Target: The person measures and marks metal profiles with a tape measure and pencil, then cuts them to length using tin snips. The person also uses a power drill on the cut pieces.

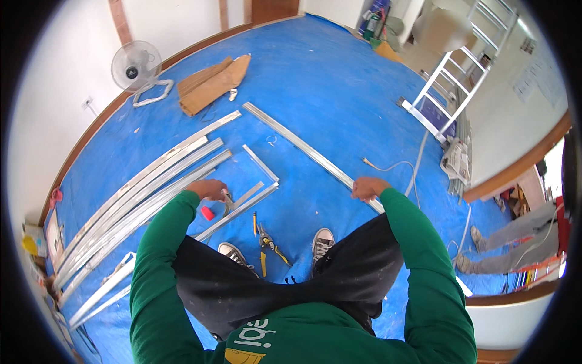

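Note:
My right hand [368, 188] is closed on a long metal channel [303, 147], which runs diagonally away over the blue floor cover. My left hand [209, 189] has curled fingers by a small greyish object [228, 199]; what it grips, I cannot make out. Close to that hand lie a red object [208, 213] and a short flat metal strip [248, 194]. Two shorter metal channels [239, 212] meet at an angle just beyond. Between my shoes rest yellow-and-black tin snips [268, 244] and a thin yellow-orange marker or pencil [254, 223].
Several long metal channels [139, 182] lie side by side at left. Farther off are folded cardboard [212, 85] and a white fan [134, 68]. An aluminium ladder [451, 85] stands at far right, with a cable [394, 165] on the floor. Another person's legs [515, 239] show at right.

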A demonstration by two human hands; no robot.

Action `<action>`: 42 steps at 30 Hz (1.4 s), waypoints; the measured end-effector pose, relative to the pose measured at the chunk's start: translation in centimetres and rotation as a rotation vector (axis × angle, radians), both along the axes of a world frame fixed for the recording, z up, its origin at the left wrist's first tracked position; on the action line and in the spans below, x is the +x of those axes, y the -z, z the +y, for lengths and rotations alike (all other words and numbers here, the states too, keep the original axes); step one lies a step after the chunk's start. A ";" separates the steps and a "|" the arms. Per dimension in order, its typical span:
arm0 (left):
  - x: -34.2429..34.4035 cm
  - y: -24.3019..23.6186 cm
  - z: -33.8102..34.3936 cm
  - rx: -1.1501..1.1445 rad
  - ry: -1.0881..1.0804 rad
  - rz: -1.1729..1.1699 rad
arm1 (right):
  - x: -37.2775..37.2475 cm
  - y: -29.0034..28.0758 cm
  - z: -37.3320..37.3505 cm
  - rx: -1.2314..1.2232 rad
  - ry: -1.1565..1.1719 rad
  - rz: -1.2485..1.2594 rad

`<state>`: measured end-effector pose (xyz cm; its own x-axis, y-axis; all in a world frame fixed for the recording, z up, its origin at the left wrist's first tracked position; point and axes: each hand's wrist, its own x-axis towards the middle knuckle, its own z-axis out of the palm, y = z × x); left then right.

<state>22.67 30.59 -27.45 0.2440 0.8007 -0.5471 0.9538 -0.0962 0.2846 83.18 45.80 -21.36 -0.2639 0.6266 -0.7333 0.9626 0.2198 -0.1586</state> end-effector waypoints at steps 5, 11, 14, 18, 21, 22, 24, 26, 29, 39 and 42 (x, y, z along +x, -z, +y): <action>1.2 -1.4 -0.3 -0.123 -0.057 0.086 | -0.3 -0.8 -0.2 -0.034 0.036 0.005; 0.9 -1.5 -0.5 -0.120 -0.084 0.114 | -0.4 -1.4 -0.4 -0.088 0.113 0.047; 1.1 -1.4 -0.4 -0.150 -0.118 0.121 | -0.3 -1.4 -0.3 -0.082 0.099 0.026; 1.6 -1.8 -0.3 -0.100 -0.081 0.079 | -0.2 -1.2 -0.1 -0.084 0.100 0.059; 1.9 -2.2 -0.1 -0.164 -0.052 0.128 | -0.2 -0.9 0.0 -0.094 0.094 0.063; 1.9 -2.3 0.0 -0.166 -0.025 0.147 | -0.1 -0.8 0.1 -0.093 0.088 0.065; 1.9 -2.4 -0.1 -0.141 -0.033 0.115 | 0.0 -0.6 0.3 -0.093 0.083 0.073; 1.7 -2.3 -0.2 -0.114 -0.043 0.110 | 0.1 -0.6 0.3 -0.088 0.095 0.061; 1.5 -1.9 -0.3 -0.094 -0.039 0.142 | 0.0 -0.7 0.3 -0.081 0.083 0.064; 1.0 -0.9 -0.1 -0.150 -0.108 0.110 | -0.1 -0.6 0.0 -0.039 0.056 0.128; 0.9 -1.1 -0.4 -0.141 -0.077 0.135 | 0.1 -0.1 0.2 -0.024 0.044 0.126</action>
